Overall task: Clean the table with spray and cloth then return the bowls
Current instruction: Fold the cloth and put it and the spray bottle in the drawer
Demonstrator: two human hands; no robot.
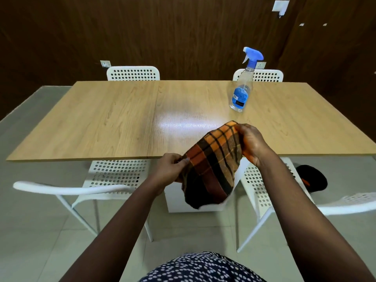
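Gripping one checked cloth (213,159) with left hand (169,169) and right hand (252,143) fingers, one spray bottle (242,88) on table (101,119)

We can read no text anywhere: the blue label (240,96) on the spray bottle (242,86) shows only a small barcode patch and print too blurred to make out.
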